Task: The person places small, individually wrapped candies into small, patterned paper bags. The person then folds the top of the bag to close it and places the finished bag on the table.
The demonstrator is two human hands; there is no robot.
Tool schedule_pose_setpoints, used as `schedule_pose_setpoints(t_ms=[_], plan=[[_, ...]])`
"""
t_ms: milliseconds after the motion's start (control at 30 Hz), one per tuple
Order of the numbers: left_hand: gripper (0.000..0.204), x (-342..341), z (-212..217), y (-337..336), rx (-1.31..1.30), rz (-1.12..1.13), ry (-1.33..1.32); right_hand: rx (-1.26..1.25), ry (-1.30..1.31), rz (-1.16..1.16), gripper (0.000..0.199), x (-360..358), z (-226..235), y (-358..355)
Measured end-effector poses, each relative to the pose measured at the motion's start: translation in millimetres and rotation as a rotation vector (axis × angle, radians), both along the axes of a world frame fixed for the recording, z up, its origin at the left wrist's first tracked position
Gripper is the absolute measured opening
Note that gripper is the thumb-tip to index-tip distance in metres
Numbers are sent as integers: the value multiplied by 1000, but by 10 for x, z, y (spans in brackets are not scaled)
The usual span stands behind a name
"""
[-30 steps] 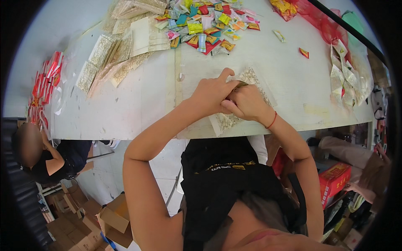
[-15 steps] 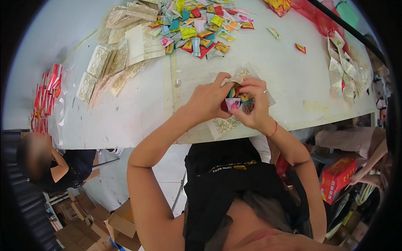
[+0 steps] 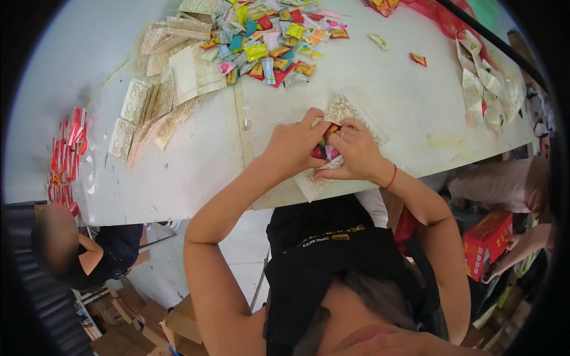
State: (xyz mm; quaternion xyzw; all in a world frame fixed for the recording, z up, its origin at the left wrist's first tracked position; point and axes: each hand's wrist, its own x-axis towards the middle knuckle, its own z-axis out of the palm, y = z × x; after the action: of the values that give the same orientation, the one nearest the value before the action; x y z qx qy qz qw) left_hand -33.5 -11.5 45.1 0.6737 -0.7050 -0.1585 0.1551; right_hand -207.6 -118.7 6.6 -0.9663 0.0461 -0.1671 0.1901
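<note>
Close to the table's front edge, both my hands close around a small pile of wrapped candies (image 3: 326, 148) lying on a whitish sheet with a gold pattern (image 3: 344, 111). My left hand (image 3: 297, 145) curves around the pile from the left, thumb low and fingers high. From the right, my right hand (image 3: 360, 153) curls over the candies and presses part of the sheet against them. Corners of the sheet stick out above and below my hands. Pink, red and yellow wrappers show in the gap; my fingers hide the rest.
A heap of loose wrapped candies (image 3: 261, 50) lies at the far middle, beside stacked patterned sheets (image 3: 145, 98). Filled patterned packets (image 3: 484, 89) stand at the far right. Red packs (image 3: 68, 145) line the left edge. Other people are at both sides; one holds a red box (image 3: 487, 243).
My right hand has turned and closed over the candies, covering more of them and bringing part of the sheet in. My left hand stays around the pile. The whole view has shifted slightly.
</note>
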Motion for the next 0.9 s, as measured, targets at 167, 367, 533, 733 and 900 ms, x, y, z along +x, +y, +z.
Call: schedule_pose_setpoints(t_ms=[167, 367, 533, 733, 900], plan=[[64, -22, -5, 27, -9, -3, -7, 2, -284, -43, 69, -27, -18, 0], [64, -7, 75, -39, -33, 54, -26, -112, -314, -89, 66, -55, -6, 16], [48, -121, 5, -70, -48, 122, 63, -131, -239, -119, 70, -118, -37, -81], [29, -44, 29, 35, -322, 167, 252, -113, -194, -291, 79, -200, 79, -179], [44, 1347, 70, 410, -694, 569, -399, -190, -200, -515, 82, -659, 52, -660]])
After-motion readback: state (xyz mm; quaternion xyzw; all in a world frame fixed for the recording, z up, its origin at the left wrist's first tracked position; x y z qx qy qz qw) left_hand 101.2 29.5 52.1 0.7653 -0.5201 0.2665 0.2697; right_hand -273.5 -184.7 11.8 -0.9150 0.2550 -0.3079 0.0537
